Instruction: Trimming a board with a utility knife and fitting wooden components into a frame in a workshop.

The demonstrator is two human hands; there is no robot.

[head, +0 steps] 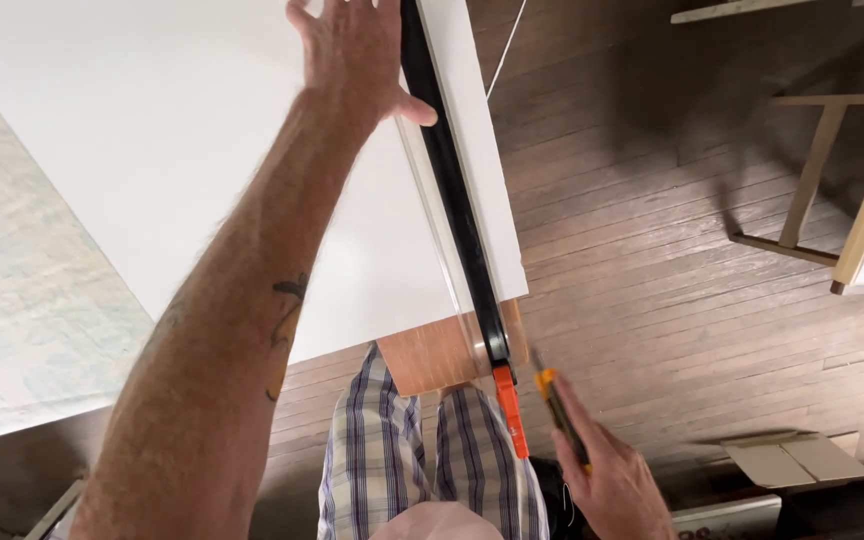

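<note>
A flattened brown cardboard box (800,458) lay on the wooden plank floor (652,250) at the lower right, its flaps spread open and pale tan, with a darker shadow along its near edge. Just below it, at the bottom edge of the view, sat part of a light-coloured package (727,515) with dark print on its side, too cut off to tell its full shape. No signs or screens showed anywhere.

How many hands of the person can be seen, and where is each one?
2. The left hand presses flat on the white board beside the black straightedge. The right hand holds an orange utility knife at the board's near edge.
</note>
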